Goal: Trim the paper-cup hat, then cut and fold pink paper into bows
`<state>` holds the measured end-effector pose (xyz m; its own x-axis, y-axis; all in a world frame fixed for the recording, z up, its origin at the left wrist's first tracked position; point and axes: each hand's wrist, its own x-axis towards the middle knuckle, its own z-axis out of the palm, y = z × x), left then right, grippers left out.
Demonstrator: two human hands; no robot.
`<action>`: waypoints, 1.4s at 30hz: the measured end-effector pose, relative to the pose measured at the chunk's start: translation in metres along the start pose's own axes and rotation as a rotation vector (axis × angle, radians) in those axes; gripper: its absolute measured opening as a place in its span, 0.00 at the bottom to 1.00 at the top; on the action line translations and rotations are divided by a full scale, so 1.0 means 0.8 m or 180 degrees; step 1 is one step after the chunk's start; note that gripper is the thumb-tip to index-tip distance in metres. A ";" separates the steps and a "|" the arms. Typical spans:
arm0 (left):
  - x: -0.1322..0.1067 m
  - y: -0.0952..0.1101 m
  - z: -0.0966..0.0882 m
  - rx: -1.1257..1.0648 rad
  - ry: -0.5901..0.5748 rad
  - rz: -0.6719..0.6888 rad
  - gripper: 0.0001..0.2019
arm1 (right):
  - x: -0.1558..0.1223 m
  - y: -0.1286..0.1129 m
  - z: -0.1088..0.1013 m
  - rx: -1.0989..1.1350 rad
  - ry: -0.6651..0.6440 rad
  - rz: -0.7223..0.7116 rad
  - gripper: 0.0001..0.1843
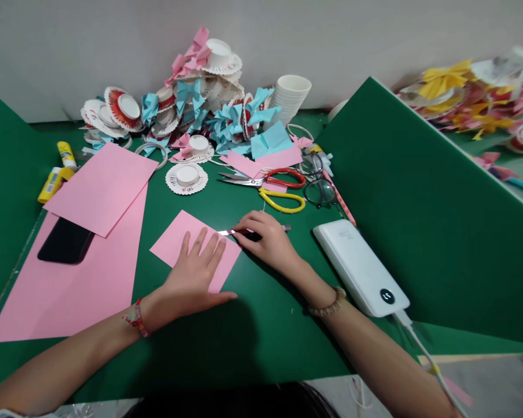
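A small sheet of pink paper [173, 238] lies on the green tabletop in front of me. My left hand [196, 273] rests flat on it, fingers spread and thumb pointing right. My right hand [264, 235] is closed around a utility knife [286, 227], whose metal blade reaches left to the paper's upper right edge. Part of the knife's handle is hidden under my fingers. Beyond my hands lie scissors [283, 179] with one red and one yellow handle, and a small white paper hat [186, 177] with a lacy brim.
Larger pink sheets [108, 290] and a black phone [65, 241] lie at the left, near yellow glue sticks [52, 183]. Glasses [320, 191] and a white power bank [359, 267] with a cable are at the right. Paper hats with bows [192, 104] and stacked cups [290, 96] stand behind, between green partitions [431, 220].
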<state>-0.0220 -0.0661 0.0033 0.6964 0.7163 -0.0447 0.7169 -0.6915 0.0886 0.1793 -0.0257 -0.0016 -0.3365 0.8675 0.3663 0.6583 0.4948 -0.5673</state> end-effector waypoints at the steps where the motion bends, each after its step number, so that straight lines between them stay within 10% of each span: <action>1: 0.000 0.000 0.000 0.0007 0.0014 0.0001 0.48 | 0.001 0.000 0.001 -0.0007 -0.0006 -0.0003 0.05; 34: 0.002 -0.001 -0.002 -0.0220 0.0021 -0.0002 0.47 | 0.028 -0.008 0.028 -0.0194 0.0055 0.0090 0.07; 42: 0.006 -0.027 -0.023 -0.1079 0.0426 -0.0149 0.31 | 0.031 -0.008 0.029 -0.0150 0.0039 0.0110 0.06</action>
<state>-0.0350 -0.0457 0.0191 0.6365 0.7679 0.0721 0.6809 -0.6033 0.4152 0.1512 -0.0059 -0.0063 -0.3049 0.8833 0.3562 0.7005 0.4614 -0.5444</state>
